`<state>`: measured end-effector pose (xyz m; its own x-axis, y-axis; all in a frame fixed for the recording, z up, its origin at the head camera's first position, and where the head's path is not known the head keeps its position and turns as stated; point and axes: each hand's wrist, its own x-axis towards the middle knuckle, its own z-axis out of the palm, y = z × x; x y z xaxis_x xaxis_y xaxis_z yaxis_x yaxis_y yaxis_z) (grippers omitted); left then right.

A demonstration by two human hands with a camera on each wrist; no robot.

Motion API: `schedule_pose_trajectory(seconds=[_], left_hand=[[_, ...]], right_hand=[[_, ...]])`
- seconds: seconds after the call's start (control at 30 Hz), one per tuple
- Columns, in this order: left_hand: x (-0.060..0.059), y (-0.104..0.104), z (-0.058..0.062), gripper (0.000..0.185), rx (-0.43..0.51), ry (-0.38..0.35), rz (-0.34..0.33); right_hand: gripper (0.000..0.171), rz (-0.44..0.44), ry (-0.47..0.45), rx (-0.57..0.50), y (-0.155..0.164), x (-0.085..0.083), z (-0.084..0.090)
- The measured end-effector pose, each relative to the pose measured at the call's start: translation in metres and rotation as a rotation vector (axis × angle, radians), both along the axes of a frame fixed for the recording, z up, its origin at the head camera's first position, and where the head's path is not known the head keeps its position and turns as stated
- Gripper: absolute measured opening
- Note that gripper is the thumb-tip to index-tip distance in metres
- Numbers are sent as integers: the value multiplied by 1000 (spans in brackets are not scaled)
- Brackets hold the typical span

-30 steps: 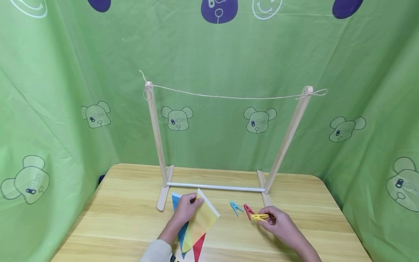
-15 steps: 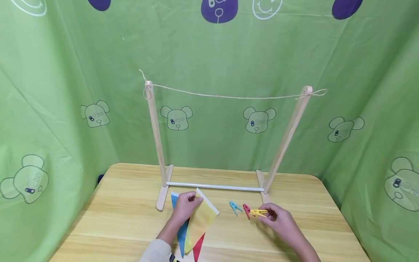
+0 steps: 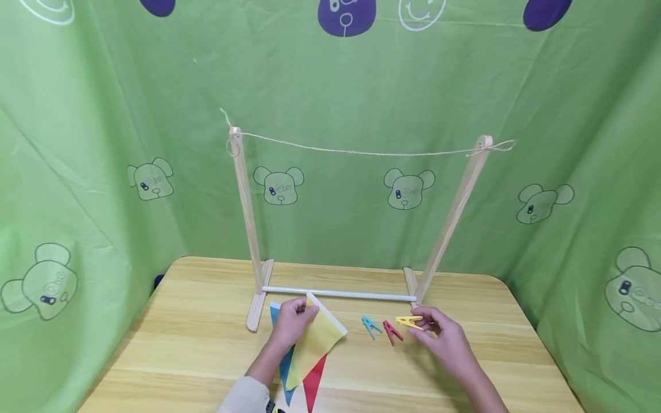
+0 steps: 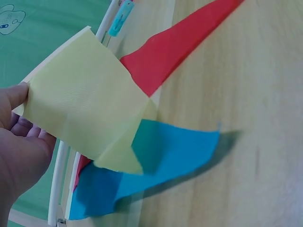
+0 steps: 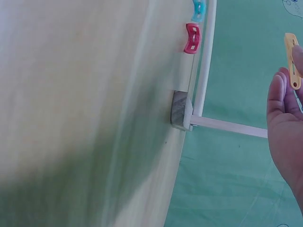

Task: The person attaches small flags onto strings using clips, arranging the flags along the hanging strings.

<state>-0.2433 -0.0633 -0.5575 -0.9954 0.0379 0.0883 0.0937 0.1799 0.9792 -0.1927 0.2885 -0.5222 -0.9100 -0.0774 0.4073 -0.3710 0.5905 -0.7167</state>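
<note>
My left hand (image 3: 290,324) pinches the top corner of a yellow pennant flag (image 3: 316,343) and lifts it off the table; it shows large in the left wrist view as yellow flag (image 4: 87,109). A blue flag (image 3: 286,367) and a red flag (image 3: 314,385) lie under it. My right hand (image 3: 444,338) pinches a yellow clothespin (image 3: 409,321), seen also in the right wrist view as yellow clothespin (image 5: 292,60). A red clothespin (image 3: 392,331) and a blue clothespin (image 3: 370,326) lie on the table between my hands.
A wooden stand with two posts, left post (image 3: 245,206) and right post (image 3: 455,212), carries a string (image 3: 361,152) across the top and a white rod (image 3: 338,294) at its base. The wooden table (image 3: 181,350) is walled by green cloth (image 3: 93,143).
My right hand has raised the yellow clothespin up off the table and a little away from me. My left hand has lifted the yellow flag slightly.
</note>
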Motion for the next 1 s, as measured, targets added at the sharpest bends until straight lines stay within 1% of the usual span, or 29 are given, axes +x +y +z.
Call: schedule_pose_trajectory(seconds=[0.2, 0.4, 0.67, 0.8, 0.93, 1.0], left_hand=[[1, 1, 5, 44, 10, 11, 12], [4, -1, 13, 39, -18, -11, 10], [4, 0, 17, 28, -44, -16, 4], [3, 1, 22, 33, -53, -6, 11], [3, 2, 27, 40, -44, 6, 19], [3, 2, 29, 37, -32, 9, 20]], right_hand=[[32, -22, -11, -36, -1, -1, 6], [32, -18, 9, -61, -4, -2, 9], [34, 13, 40, -116, -7, -4, 14], [33, 10, 43, -135, -10, -5, 21], [31, 10, 62, -140, -12, -7, 29], [30, 13, 72, -137, -12, -8, 32]])
